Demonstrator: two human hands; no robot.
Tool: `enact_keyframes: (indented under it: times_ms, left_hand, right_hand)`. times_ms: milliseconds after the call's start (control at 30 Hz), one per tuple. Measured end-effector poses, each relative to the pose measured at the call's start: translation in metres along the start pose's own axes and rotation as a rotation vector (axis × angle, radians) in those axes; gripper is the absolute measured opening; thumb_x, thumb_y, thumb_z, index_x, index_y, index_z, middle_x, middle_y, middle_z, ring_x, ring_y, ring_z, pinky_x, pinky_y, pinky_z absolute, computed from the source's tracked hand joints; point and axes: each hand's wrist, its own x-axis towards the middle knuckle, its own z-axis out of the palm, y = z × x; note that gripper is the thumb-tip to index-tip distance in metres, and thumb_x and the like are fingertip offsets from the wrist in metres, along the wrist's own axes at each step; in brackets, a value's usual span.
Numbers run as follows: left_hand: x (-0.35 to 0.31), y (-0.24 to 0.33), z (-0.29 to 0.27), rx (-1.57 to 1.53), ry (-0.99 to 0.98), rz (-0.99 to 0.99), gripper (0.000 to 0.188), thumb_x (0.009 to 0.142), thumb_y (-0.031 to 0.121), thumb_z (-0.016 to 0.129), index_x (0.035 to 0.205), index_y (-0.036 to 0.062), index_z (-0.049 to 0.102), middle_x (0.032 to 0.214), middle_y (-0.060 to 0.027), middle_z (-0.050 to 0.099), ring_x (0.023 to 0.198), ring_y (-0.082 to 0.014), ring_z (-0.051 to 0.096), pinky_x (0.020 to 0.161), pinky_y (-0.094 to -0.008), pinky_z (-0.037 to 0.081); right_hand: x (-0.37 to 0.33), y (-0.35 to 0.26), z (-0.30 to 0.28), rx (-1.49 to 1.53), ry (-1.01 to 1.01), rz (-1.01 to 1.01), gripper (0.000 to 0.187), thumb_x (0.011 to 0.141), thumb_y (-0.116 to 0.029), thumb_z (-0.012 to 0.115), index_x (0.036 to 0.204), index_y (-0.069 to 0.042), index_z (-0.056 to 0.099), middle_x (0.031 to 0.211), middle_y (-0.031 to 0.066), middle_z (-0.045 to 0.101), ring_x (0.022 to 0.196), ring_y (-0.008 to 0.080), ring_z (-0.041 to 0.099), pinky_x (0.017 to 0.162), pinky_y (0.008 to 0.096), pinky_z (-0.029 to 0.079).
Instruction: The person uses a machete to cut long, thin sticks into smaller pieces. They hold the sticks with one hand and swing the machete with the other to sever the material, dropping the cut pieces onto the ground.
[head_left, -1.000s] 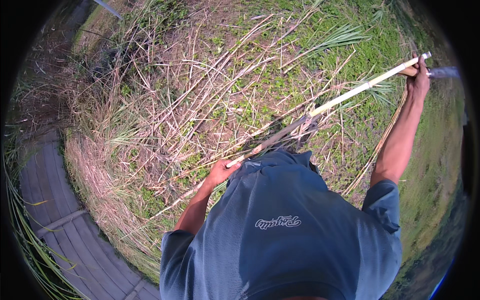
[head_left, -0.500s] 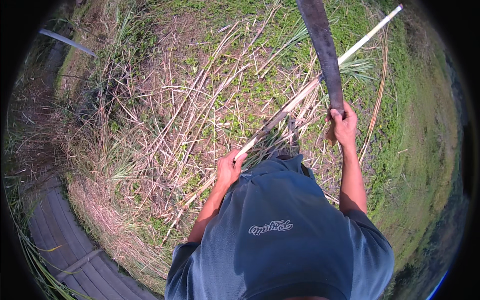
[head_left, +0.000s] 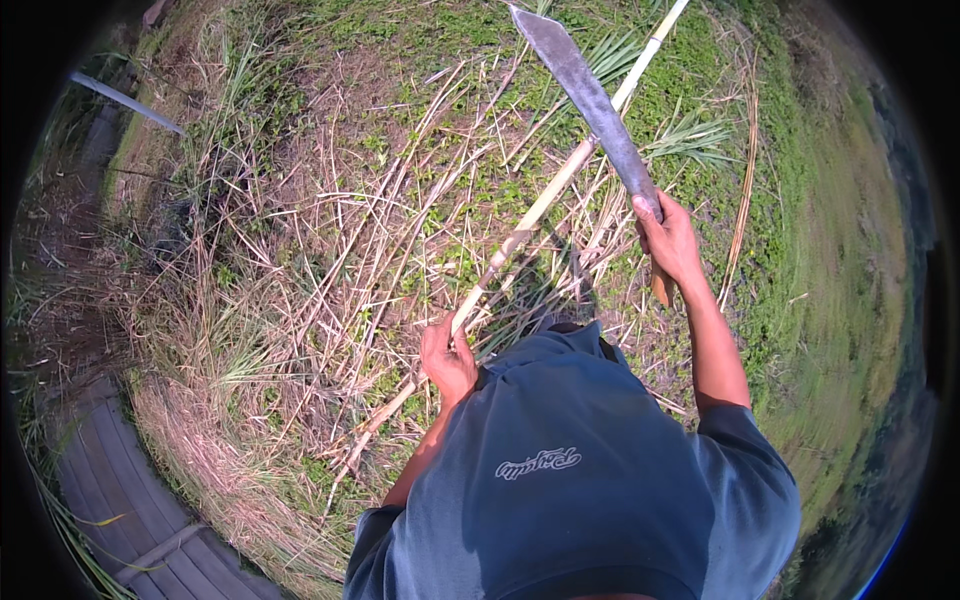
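Note:
My left hand [head_left: 449,358] is closed round a long pale cane stalk [head_left: 532,215]. The stalk slants from that hand up to the far right, and a thinner dry end shows below the hand. My right hand [head_left: 668,235] grips a machete [head_left: 588,95] by its brown handle [head_left: 661,285]. Its wide, dark blade points away and to the left, crossing over the stalk in the picture. Whether the blade touches the stalk I cannot tell. Part of the handle is hidden by my fingers.
Dry stalks and straw [head_left: 350,240] litter the grass in front of me. Green cut leaves [head_left: 690,138] lie right of the stalk. A dark boarded walkway [head_left: 120,470] curves along the lower left, and a pale pole [head_left: 130,103] shows at the upper left.
The machete has swung so its tip lies farther left, and more of the blade shows. My left hand has shifted slightly left and nearer; the stalk now stands steeper, its far end moved left.

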Motion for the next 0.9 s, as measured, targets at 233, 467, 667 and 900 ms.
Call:
enact_keyframes:
  times_ms: [233, 467, 667, 900]
  left_hand:
    - [-0.009, -0.002, -0.01, -0.089, -0.28, -0.265, 0.024, 0.092, 0.023, 0.062, 0.102, 0.0007, 0.064, 0.09, -0.0141, 0.054, 0.09, -0.032, 0.051, 0.083, -0.042, 0.04]
    - [-0.014, -0.006, -0.001, -0.123, -0.401, -0.342, 0.027, 0.095, 0.031, 0.059, 0.104, 0.0049, 0.062, 0.076, -0.0183, 0.062, 0.069, -0.0368, 0.06, 0.065, -0.0438, 0.046]
    - [-0.005, -0.001, -0.003, -0.091, -0.472, -0.24, 0.023, 0.095, 0.029, 0.058, 0.106, 0.0087, 0.061, 0.072, -0.0194, 0.061, 0.064, -0.04, 0.061, 0.06, -0.0451, 0.046]
    - [0.006, 0.0, 0.004, -0.12, -0.497, -0.244, 0.023, 0.096, 0.028, 0.057, 0.106, 0.0073, 0.061, 0.071, -0.0192, 0.062, 0.064, -0.0385, 0.061, 0.06, -0.045, 0.045]
  right_hand:
    - [0.016, -0.004, 0.008, -0.11, 0.002, -0.034, 0.04, 0.095, -0.041, 0.061, 0.094, -0.001, 0.062, 0.06, 0.0001, 0.052, 0.052, 0.0094, 0.046, 0.05, 0.0294, 0.039]
    - [0.006, -0.003, 0.035, -0.225, -0.056, -0.03, 0.047, 0.093, -0.047, 0.061, 0.101, 0.0, 0.066, 0.061, 0.0046, 0.052, 0.058, 0.0128, 0.048, 0.056, 0.0331, 0.041]
    - [0.008, -0.018, 0.035, -0.253, -0.032, -0.093, 0.045, 0.093, -0.044, 0.061, 0.099, 0.0, 0.065, 0.058, 0.0066, 0.052, 0.053, 0.016, 0.048, 0.055, 0.0357, 0.042]
    - [-0.023, -0.015, 0.06, -0.344, -0.286, -0.074, 0.04, 0.093, -0.041, 0.06, 0.103, -0.003, 0.067, 0.063, 0.014, 0.058, 0.057, 0.0231, 0.055, 0.06, 0.0404, 0.046]
